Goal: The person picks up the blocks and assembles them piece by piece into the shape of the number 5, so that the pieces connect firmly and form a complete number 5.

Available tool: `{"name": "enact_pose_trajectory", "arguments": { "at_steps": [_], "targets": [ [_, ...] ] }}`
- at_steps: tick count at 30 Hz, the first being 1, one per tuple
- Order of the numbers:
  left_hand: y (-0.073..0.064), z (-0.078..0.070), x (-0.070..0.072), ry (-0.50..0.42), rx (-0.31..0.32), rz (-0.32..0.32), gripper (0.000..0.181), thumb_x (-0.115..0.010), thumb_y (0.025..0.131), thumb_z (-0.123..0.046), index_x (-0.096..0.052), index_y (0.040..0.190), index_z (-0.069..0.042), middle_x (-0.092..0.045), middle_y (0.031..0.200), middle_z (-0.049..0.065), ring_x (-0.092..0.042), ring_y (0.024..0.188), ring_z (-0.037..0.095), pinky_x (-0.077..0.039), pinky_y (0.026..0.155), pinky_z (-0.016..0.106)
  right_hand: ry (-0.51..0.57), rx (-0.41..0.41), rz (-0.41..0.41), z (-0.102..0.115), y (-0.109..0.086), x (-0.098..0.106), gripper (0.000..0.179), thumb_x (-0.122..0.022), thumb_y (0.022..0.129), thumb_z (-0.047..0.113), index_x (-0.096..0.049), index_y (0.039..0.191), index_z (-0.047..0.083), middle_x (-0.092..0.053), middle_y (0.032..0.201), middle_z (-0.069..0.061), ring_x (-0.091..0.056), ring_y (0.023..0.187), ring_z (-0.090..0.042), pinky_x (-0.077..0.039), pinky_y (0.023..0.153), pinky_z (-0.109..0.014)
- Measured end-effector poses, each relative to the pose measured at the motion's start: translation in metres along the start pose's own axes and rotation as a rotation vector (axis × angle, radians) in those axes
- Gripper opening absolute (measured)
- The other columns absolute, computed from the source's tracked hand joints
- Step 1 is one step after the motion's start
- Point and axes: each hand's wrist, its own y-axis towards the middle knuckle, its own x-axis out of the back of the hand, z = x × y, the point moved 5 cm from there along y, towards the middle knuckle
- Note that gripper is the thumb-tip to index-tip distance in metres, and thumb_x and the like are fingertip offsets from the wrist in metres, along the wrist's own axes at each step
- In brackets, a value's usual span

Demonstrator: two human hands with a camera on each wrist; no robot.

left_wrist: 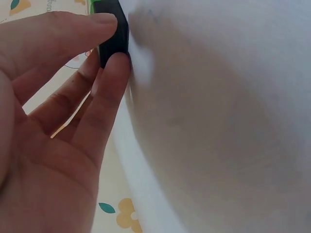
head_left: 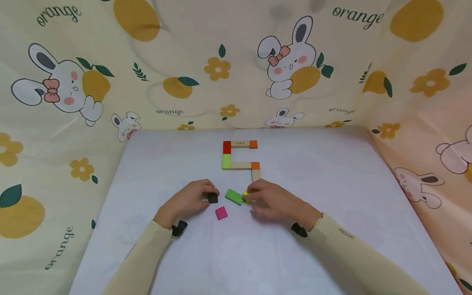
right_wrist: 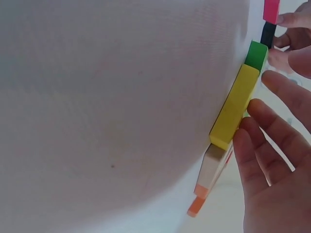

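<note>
My left hand pinches a black block between thumb and fingers, low over the white table. My right hand lies over a yellow block, its loosely extended fingertips touching the block's side and the thumb held apart from it. In the head view the hand covers most of that yellow block. A green block lies between the hands, its end close to the yellow one. Nearer to me, a pink block sits just below the black block.
Beyond the hands stands a line of joined blocks: a red block, a light green block, plain wooden blocks and orange cubes. Its near wooden end reaches the right hand. A patterned cloth rises behind the table.
</note>
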Motion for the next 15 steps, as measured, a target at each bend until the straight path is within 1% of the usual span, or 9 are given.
{"name": "enact_pose_trajectory", "arguments": {
  "at_steps": [6, 11, 15],
  "targets": [
    [0.005, 0.003, 0.006, -0.003, 0.032, -0.028, 0.036, -0.078, 0.093, 0.001, -0.078, 0.128, -0.011, -0.068, 0.119, -0.003, -0.064, 0.109, 0.017, -0.056, 0.098, 0.039, -0.044, -0.006, 0.006, -0.003, 0.002, 0.002, 0.041, -0.072, 0.1, 0.03, -0.076, 0.139, 0.019, -0.062, 0.142, -0.003, -0.054, 0.131, -0.018, -0.052, 0.108, -0.037],
    [0.009, 0.004, 0.006, -0.028, 0.022, -0.018, 0.035, -0.08, 0.094, -0.001, -0.078, 0.128, -0.009, -0.068, 0.117, -0.003, -0.066, 0.103, 0.015, -0.057, 0.095, 0.036, -0.027, -0.002, 0.0, -0.002, 0.001, 0.002, 0.04, -0.073, 0.099, 0.027, -0.078, 0.137, 0.017, -0.064, 0.141, -0.006, -0.055, 0.132, -0.021, -0.052, 0.108, -0.04],
    [0.014, 0.002, 0.004, -0.036, 0.027, -0.01, 0.036, -0.079, 0.094, -0.002, -0.078, 0.129, -0.008, -0.069, 0.117, -0.002, -0.065, 0.102, 0.015, -0.057, 0.094, 0.035, -0.019, -0.008, 0.009, -0.001, -0.003, -0.002, 0.039, -0.072, 0.099, 0.026, -0.078, 0.137, 0.017, -0.064, 0.142, -0.006, -0.056, 0.132, -0.022, -0.052, 0.108, -0.04]
  ]
}}
